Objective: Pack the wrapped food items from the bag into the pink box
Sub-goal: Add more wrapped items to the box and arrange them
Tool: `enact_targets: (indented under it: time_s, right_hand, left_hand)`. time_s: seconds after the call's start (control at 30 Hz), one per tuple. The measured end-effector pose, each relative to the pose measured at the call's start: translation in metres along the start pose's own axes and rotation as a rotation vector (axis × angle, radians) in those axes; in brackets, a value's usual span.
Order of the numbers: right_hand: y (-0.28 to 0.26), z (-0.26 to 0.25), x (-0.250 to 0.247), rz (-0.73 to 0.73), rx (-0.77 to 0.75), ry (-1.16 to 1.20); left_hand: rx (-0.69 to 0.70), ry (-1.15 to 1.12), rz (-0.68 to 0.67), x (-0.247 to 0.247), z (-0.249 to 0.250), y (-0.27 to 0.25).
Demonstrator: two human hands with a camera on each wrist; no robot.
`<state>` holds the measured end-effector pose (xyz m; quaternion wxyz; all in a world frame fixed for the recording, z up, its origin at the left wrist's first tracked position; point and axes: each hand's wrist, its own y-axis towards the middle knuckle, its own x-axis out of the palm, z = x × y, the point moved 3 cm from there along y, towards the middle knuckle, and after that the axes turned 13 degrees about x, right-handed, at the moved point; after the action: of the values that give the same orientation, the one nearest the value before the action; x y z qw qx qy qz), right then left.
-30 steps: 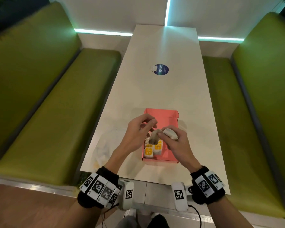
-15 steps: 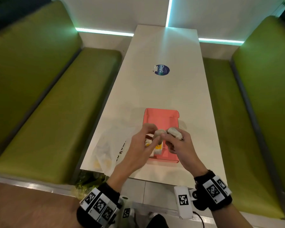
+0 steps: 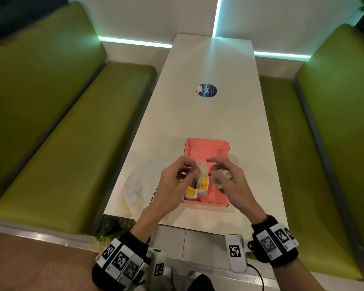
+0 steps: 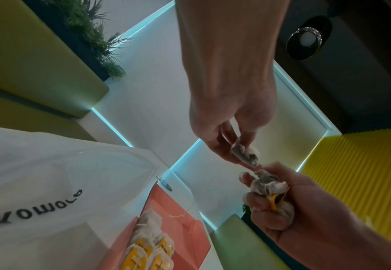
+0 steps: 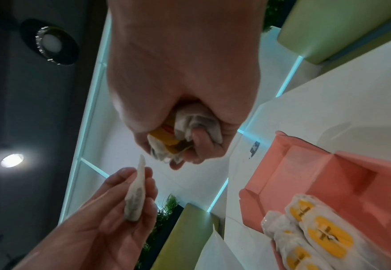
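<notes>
The pink box (image 3: pixel 206 151) sits open on the white table (image 3: pixel 208 114), near its front edge. Wrapped food items (image 3: pixel 198 189) with yellow labels stand packed in rows in the box's near-left corner; the rest of the box floor is bare. Above the box, the left hand (image 3: pixel 172 181) pinches one wrapped item (image 5: pixel 135 193) between thumb and fingers. The right hand (image 3: pixel 229 181) is closed around a crumpled bunch of wrapped items (image 5: pixel 185 127), index finger extended. How many items it holds cannot be determined. The white plastic bag (image 3: pixel 139 185) lies flat on the table just left of the box; its contents are hard to make out. A round blue sticker (image 3: pixel 207 90) sits mid-table. Green benches (image 3: pixel 72 133) flank the table; cyan light strips (image 3: pixel 135 42) run along the wall.
</notes>
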<state>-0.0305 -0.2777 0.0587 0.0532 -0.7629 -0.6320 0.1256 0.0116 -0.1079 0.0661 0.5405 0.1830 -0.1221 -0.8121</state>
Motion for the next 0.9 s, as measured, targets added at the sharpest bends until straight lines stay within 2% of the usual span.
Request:
enact_targets:
  time_s: [0.1, 0.17, 0.3, 0.6, 0.7, 0.83, 0.9]
  right_hand:
    - [0.002, -0.006, 0.009, -0.139, -0.053, -0.118]
    - [0.002, -0.008, 0.014, -0.169, -0.065, -0.138]
    - [0.002, -0.009, 0.012, -0.101, -0.122, -0.136]
    - [0.003, -0.024, -0.003, -0.022, -0.166, -0.057]
    - [-0.001, -0.022, 0.002, -0.033, -0.153, -0.038]
    - [-0.011, -0.011, 0.021, -0.038, -0.151, -0.111]
    - [-0.018, -0.006, 0.031, -0.062, -0.158, -0.183]
  left_hand:
    - [-0.010, -0.056, -0.025, -0.001, 0.003, 0.002]
    - [-0.020, -0.076, -0.025, -0.004, 0.004, 0.003]
    - [-0.038, -0.096, -0.045, -0.012, 0.006, 0.002]
    - [-0.105, -0.196, -0.217, -0.022, 0.015, -0.011]
    - [-0.087, -0.314, -0.136, -0.025, 0.027, -0.007]
    - [-0.052, -0.343, 0.159, -0.025, 0.033, 0.003]
    - [-0.044, -0.299, 0.258, -0.023, 0.030, 0.006]
